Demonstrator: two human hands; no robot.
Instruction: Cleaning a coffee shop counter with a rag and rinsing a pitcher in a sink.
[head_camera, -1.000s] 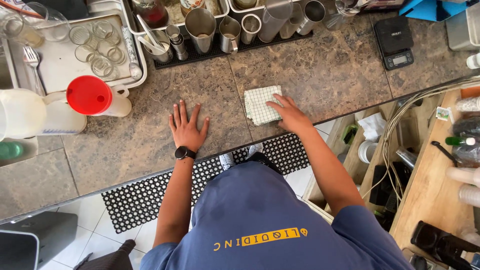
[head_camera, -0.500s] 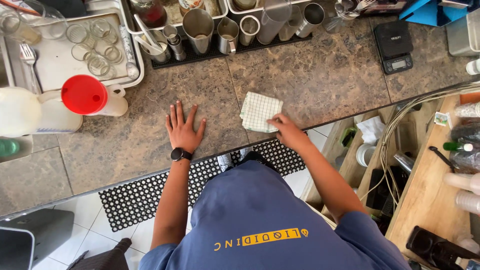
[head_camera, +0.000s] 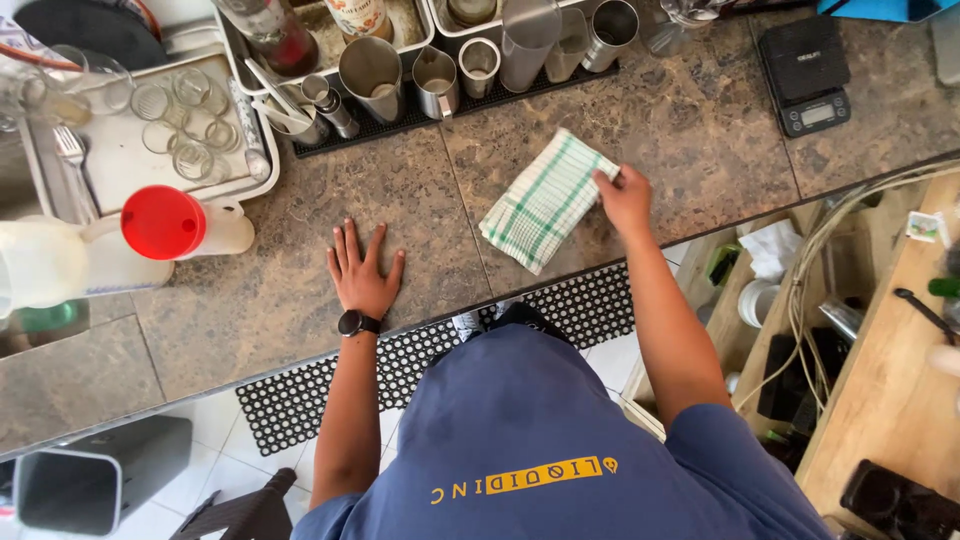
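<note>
My left hand lies flat on the brown stone counter, fingers spread, a black watch on the wrist. My right hand grips the right edge of a white cloth with green checks. The cloth lies on the counter, folded into a long rectangle and turned at a slant. Just beyond it runs a black bar mat with several metal jugs and cups.
A white plastic jug with a red lid lies at the left, below a white tray of small glasses. A black kitchen scale sits at the far right. Below the counter are a black holed floor mat, a grey bin and a wooden shelf with cables.
My right hand has gone from pressing flat on the cloth to gripping its edge, moving right. The cloth is now longer and lies at a slant. My left hand stays flat.
</note>
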